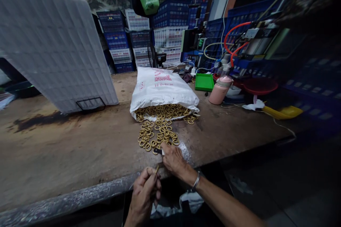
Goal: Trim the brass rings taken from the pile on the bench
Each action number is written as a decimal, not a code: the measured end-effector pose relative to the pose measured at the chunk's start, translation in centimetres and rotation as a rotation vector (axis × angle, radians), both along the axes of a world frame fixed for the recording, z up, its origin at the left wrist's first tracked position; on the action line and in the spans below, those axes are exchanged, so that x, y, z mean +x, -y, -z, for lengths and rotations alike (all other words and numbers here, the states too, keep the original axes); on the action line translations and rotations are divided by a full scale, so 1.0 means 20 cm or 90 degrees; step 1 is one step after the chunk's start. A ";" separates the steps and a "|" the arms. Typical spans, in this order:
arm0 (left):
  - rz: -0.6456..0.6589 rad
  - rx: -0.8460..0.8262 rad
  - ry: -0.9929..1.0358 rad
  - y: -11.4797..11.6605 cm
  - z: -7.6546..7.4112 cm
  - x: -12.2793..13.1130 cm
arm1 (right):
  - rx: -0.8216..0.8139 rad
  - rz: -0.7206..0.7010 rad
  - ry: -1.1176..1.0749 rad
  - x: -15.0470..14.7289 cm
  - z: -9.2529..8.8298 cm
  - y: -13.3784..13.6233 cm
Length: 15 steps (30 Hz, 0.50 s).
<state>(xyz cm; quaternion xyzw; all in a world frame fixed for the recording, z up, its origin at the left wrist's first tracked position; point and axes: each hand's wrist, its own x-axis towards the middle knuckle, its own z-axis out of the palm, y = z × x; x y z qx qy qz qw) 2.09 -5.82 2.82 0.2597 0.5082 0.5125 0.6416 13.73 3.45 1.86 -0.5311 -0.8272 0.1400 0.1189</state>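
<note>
A white sack (pixel 162 88) lies on the worn wooden bench (pixel 66 149), its mouth spilling several brass rings (pixel 160 131) toward me. My left hand (pixel 145 193) is at the bench's front edge, fingers pinched on one brass ring (pixel 157 169). My right hand (pixel 174 159), with a bracelet on the wrist, rests at the near end of the ring pile. It is closed on a small dark tool (pixel 158 151) that touches the rings.
A leaning white quilted panel (pixel 53 46) stands at the left. Behind the sack sit a green tray (pixel 204 82), a pink bottle (pixel 220 90), a red bowl (pixel 259 86) and a yellow scoop (pixel 283 112). Stacked blue and white crates (pixel 165 32) fill the back.
</note>
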 end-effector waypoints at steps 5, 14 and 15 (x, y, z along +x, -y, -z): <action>-0.044 -0.032 0.149 -0.02 0.02 -0.03 | 0.065 -0.030 0.013 -0.07 -0.05 -0.08; -0.087 -0.052 0.272 -0.03 0.05 -0.11 | 0.051 -0.037 0.061 -0.14 -0.02 -0.13; -0.084 -0.049 0.282 -0.04 0.05 -0.12 | 0.052 -0.040 0.042 -0.13 -0.02 -0.13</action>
